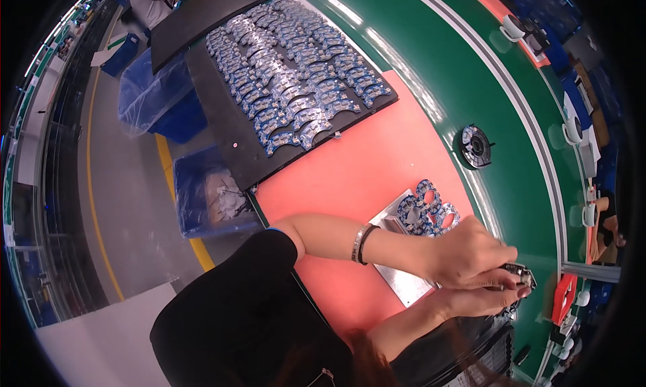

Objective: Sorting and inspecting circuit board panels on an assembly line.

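A: Your right hand (481, 301) and left hand (468, 256) pinch a small metal part (521, 274) together, mid-assembly.

B: Just behind your left hand, blue curved pieces (425, 212) wait on the plate (404, 283); next calls for steady alignment.

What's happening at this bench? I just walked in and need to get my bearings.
A person works with both hands close together at the pink mat's edge. The left hand and right hand pinch a small metal part between them. Curved blue-and-silver pieces lie on a metal plate beside them. Many more fill a black tray farther back. A round black part sits on the green belt.
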The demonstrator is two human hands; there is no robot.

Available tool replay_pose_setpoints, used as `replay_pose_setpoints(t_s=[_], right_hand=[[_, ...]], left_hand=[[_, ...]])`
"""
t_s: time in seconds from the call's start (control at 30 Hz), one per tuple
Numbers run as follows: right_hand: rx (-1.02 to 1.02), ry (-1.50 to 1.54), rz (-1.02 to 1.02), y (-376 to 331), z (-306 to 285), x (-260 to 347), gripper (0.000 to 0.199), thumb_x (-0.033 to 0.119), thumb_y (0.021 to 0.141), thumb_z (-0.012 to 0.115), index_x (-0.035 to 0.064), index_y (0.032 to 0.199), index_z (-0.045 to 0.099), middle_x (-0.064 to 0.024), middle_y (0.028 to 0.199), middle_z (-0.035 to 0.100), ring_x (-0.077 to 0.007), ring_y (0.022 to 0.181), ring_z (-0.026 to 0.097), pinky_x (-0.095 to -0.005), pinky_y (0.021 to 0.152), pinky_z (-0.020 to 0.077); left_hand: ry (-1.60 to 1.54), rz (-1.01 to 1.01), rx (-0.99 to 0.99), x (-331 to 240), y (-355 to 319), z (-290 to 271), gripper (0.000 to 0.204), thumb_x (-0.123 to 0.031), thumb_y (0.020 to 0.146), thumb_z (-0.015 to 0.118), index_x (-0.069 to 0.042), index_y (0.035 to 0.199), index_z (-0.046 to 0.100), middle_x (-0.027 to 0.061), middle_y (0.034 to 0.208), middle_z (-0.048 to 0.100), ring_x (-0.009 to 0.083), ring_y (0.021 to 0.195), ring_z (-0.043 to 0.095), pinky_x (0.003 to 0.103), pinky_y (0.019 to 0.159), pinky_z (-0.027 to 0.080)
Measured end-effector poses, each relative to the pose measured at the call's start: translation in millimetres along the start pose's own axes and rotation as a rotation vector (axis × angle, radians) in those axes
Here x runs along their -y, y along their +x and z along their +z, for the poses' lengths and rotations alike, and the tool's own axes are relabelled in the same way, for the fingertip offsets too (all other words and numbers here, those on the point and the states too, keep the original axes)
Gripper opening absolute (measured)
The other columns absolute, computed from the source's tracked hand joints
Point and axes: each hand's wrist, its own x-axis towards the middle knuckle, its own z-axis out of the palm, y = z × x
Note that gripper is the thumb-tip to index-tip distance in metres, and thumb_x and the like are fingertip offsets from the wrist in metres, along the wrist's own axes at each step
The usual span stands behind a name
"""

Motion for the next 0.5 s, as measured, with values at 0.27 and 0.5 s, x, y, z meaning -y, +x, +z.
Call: replay_pose_setpoints(t_s=[0.27,0.5], right_hand=[[-0.145,-0.028,-0.256,-3,21,-5,0.053,0.046,0.1,0.051,0.0013,0.073,0.058,-0.0053,0.068,0.055,-0.0147,0.062,0.052,-0.0287,0.057,0.0394],[0.012,-0.098,-0.352,-6,18,-21,0.056,0.047,0.097,0.051,0.0022,0.064,0.051,-0.0027,0.061,0.047,-0.0143,0.055,0.046,-0.0273,0.053,0.0302]], left_hand=[[-0.365,-0.248,-0.227,-8,-13,27,0.037,-0.031,0.099,0.052,-0.001,0.076,0.05,0.0127,0.06,0.045,0.0326,0.053,0.05,0.04,0.049,0.038],[-0.511,-0.311,-0.213,1,-17,14,0.058,-0.041,0.105,0.041,0.001,0.065,0.044,0.0122,0.06,0.041,0.0249,0.052,0.045,0.036,0.048,0.034]])
